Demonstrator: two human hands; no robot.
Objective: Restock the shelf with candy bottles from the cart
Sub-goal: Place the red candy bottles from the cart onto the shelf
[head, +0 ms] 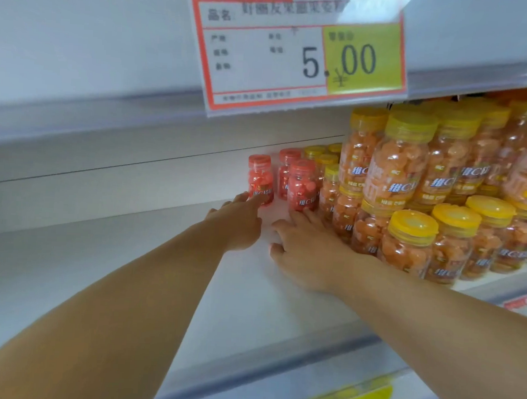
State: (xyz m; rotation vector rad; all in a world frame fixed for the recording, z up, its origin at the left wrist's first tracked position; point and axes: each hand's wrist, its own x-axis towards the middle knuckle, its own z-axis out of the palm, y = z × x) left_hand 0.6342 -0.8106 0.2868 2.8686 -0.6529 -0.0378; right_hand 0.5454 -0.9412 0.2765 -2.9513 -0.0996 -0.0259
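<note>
Bottle (260, 180) upright (red cap up), straight-fingered left hand (242, 221) touching; right hand (302, 251) splayed

The white shelf (265, 307) carries three red candy bottles (301, 186) beside stacked yellow-capped orange bottles (396, 176).

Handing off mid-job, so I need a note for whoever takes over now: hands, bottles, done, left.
Left hand: open, fingertips at the left red bottle's base.
Right hand: open, fingers spread, tips by the front red bottle.
Done: those two and a rear red bottle stand at the back of the shelf, beside the yellow-capped bottles.
Left: fill the bare shelf in front and left; cart out of view.
</note>
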